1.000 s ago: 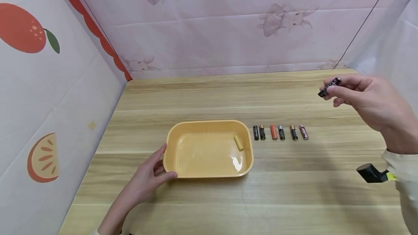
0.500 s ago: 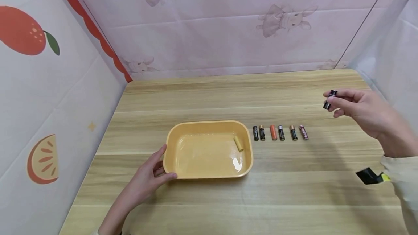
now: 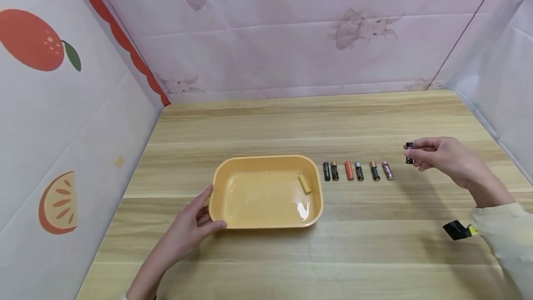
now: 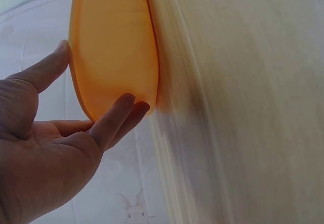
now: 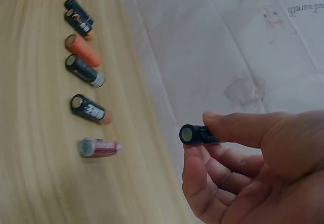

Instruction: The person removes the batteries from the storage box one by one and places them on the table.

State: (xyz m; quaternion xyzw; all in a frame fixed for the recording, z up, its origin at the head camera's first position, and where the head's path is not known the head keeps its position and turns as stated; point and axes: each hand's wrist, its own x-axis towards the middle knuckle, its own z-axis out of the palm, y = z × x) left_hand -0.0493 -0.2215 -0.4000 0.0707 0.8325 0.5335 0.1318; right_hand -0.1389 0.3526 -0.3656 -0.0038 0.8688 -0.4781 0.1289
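Observation:
My right hand (image 3: 447,161) pinches a black battery (image 3: 410,153) between thumb and fingertips, upright above the table to the right of the battery row. In the right wrist view the flat end of that black battery (image 5: 188,134) faces the camera. My left hand (image 3: 189,228) holds the left end of a yellow plastic tray (image 3: 266,227), thumb at one side of the corner and fingers along the end wall. Inside the tray, near its right wall, lies a yellow battery (image 3: 305,184). An orange battery (image 3: 349,171) and a red-and-white battery (image 3: 387,171) lie in the row on the table.
Several black batteries share that row, among them one black battery (image 3: 326,171) closest to the tray. The wood-grain table (image 3: 270,124) meets a pink printed wall sheet (image 3: 270,59) behind. A black device (image 3: 457,230) juts from the right sleeve (image 3: 504,226).
My right hand has come down and slightly left, and the black battery in it has turned from slanted to upright. The left hand and tray have stayed put.

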